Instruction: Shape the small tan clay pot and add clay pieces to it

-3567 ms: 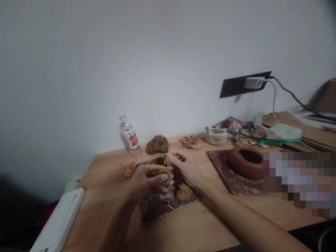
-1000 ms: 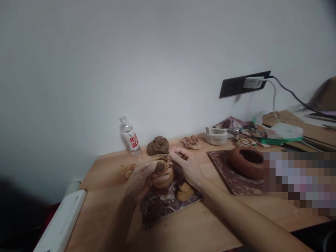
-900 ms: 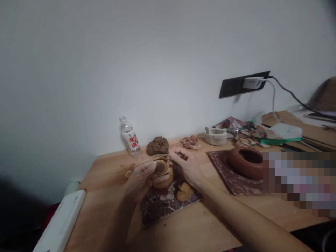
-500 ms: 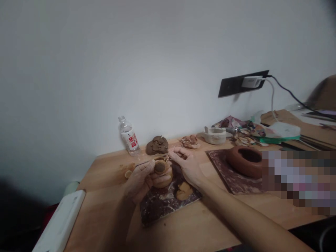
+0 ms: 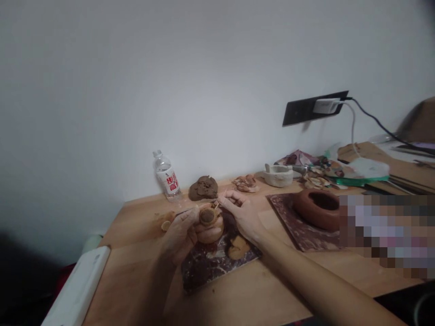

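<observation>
My left hand is wrapped around a small tan clay vessel, its round dark mouth facing me. My right hand is closed in a pinch at the vessel's right rim; between thumb and finger shows a thin, pale, stick-like tool, too small to make out fully. Both hands are above a dark marbled board. On that board lies a flat piece of yellowish clay, below my right wrist. Fingers of my left hand hide part of the vessel.
Behind my hands stand a plastic bottle, a brown clay lump, clay scraps and a pale bowl. To the right, a reddish-brown ring-shaped clay pot sits on another board. A white power strip-like box lies left.
The vessel's mouth has tilted slightly and the pinched tool has shifted a little at the rim. Both hands stay in nearly the same place.
</observation>
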